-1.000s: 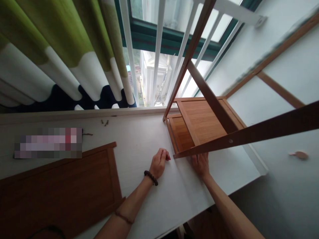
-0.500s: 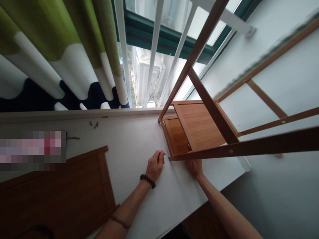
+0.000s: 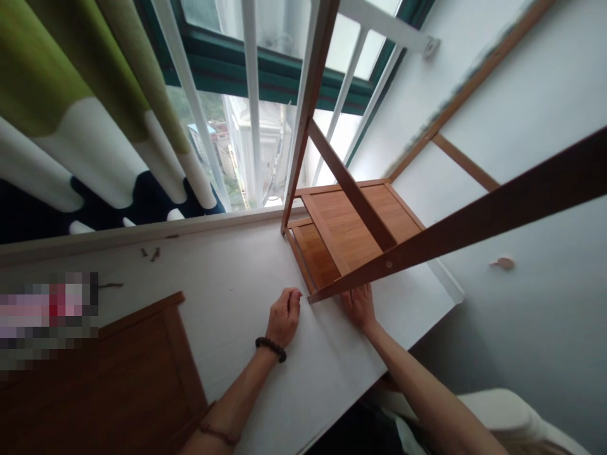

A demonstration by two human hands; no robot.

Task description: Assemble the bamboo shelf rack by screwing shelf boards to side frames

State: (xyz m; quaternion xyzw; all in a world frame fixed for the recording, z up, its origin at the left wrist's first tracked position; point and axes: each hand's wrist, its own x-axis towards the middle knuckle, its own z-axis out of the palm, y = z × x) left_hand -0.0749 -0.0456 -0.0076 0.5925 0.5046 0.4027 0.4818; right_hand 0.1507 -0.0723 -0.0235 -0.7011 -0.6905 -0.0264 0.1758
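A brown wooden shelf rack [image 3: 346, 218] lies tipped on the white ledge, its slatted side frames reaching up and toward me. My left hand [image 3: 284, 313], with a dark bead bracelet on the wrist, is closed beside the lower end of the near post. Whatever lies within its fingers is too small to make out. Against the near post, my right hand [image 3: 359, 308] grips the rack from below, its fingertips hidden behind the wood.
A separate wooden panel [image 3: 137, 373] rests on the white ledge [image 3: 237, 272] at left. Several small screws [image 3: 154, 254] lie near the window. Curtains [image 3: 85, 120] hang at left, white bars [image 3: 251, 95] cross the window, and a white wall [image 3: 535, 208] stands at right.
The view has turned right and shifted, so the rack and both hands appear further left. Both hands keep their places by the near post; more of the right hand shows.
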